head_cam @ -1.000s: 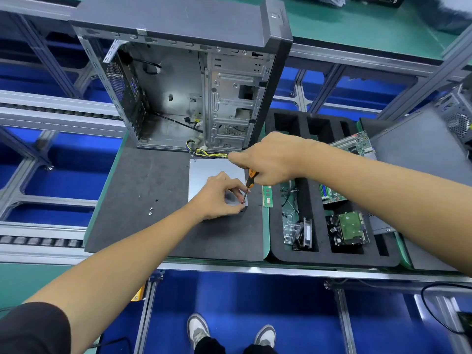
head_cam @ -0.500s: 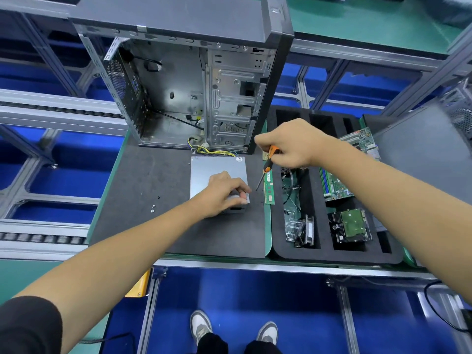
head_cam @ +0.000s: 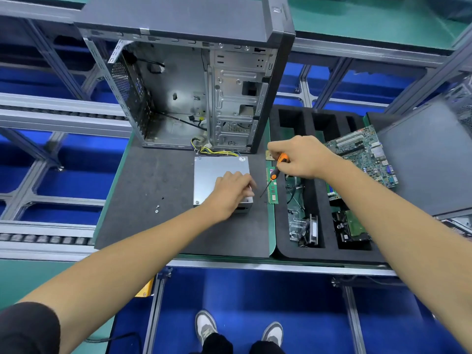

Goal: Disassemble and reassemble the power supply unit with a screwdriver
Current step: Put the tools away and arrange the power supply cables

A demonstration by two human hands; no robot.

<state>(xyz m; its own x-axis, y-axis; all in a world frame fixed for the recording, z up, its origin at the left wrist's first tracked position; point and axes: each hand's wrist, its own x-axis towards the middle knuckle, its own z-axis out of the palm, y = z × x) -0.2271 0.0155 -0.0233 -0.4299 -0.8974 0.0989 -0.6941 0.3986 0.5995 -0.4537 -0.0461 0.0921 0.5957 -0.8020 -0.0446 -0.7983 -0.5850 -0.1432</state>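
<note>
The silver power supply unit (head_cam: 217, 167) lies flat on the grey mat (head_cam: 143, 213), its yellow cables (head_cam: 214, 150) running into the open computer case (head_cam: 178, 98). My left hand (head_cam: 229, 192) rests on the unit's near right corner, fingers curled over the edge. What the fingertips hold is hidden. My right hand (head_cam: 298, 157) grips the orange-handled screwdriver (head_cam: 277, 169), held off to the right of the unit. Its tip points down-left over the mat's right edge, clear of the unit. A screw sits in the unit's near left corner.
Two loose screws (head_cam: 157, 208) lie on the mat left of the unit. A memory stick (head_cam: 272, 190) lies by the black foam tray (head_cam: 306, 251), which holds a motherboard (head_cam: 362, 154), a hard drive (head_cam: 352, 226) and small parts. A side panel leans at right.
My right hand has lifted the screwdriver away from the unit's near right corner, up and to the right. My left hand stays on that corner.
</note>
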